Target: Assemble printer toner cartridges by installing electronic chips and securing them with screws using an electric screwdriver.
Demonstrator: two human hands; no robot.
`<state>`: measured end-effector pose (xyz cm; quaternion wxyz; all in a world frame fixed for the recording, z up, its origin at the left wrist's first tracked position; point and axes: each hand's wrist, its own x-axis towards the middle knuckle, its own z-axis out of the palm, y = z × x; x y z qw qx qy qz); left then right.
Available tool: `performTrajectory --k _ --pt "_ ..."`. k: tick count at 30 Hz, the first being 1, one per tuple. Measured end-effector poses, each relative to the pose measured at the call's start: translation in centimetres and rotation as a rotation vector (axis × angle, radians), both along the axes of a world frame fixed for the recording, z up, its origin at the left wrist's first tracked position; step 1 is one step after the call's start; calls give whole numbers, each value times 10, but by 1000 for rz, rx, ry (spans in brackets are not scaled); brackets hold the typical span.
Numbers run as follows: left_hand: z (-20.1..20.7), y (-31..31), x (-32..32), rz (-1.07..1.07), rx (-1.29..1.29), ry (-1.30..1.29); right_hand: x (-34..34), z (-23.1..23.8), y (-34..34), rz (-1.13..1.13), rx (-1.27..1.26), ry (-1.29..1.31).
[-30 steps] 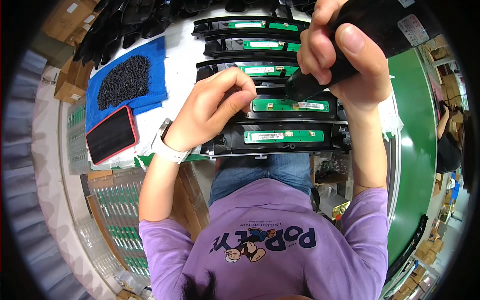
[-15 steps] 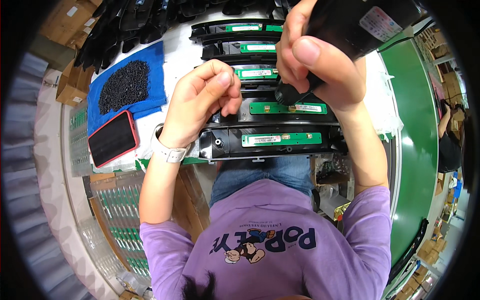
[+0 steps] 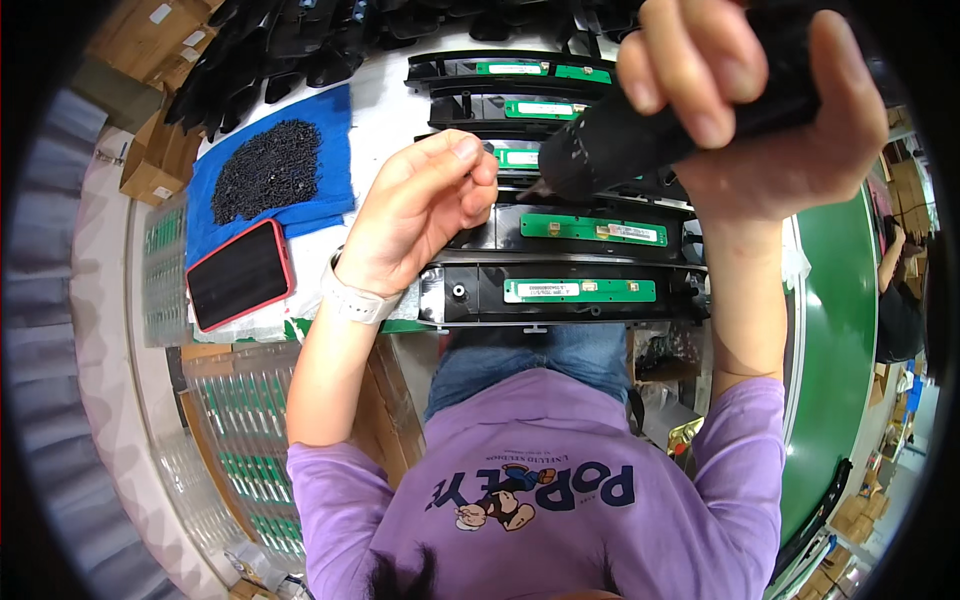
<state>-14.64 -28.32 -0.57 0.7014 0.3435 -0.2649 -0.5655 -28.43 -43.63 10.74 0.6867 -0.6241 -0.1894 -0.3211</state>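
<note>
My right hand (image 3: 760,130) is wrapped round a black electric screwdriver (image 3: 610,140), its thin bit pointing left and slightly down. The bit is above a black plastic housing (image 3: 500,232) that carries a green circuit board (image 3: 594,229). My left hand (image 3: 430,200) is closed in a pinch over the left ends of the housings; whatever lies between its fingertips is too small to name. Nearest me lies another black housing (image 3: 460,308) with its green board (image 3: 580,291). Farther back, several similar housings lie in a row, partly covered by the screwdriver and my right hand.
Left of the housings, a pile of small black screws (image 3: 268,170) rests on a blue cloth (image 3: 335,150). A phone in a red case (image 3: 240,275) lies by it. Black plastic parts (image 3: 290,45) crowd the back. Clear trays with green boards (image 3: 245,440) stand below the left table edge.
The screwdriver has lifted off the second housing's board and swung so its bit points left. My left hand has shifted slightly right in view, still pinched. The whole view has shifted a little.
</note>
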Motion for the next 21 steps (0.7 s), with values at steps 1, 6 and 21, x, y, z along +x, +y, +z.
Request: performTrajectory --k 1,6,21 --pt "1 2 0 12 21 -21 5 0 0 -66 -73 -93" --pt "-2 8 0 -36 -21 -152 16 -5 33 -85 236 -178" --pt "-4 12 5 6 -55 -253 12 -9 48 -66 506 -175"
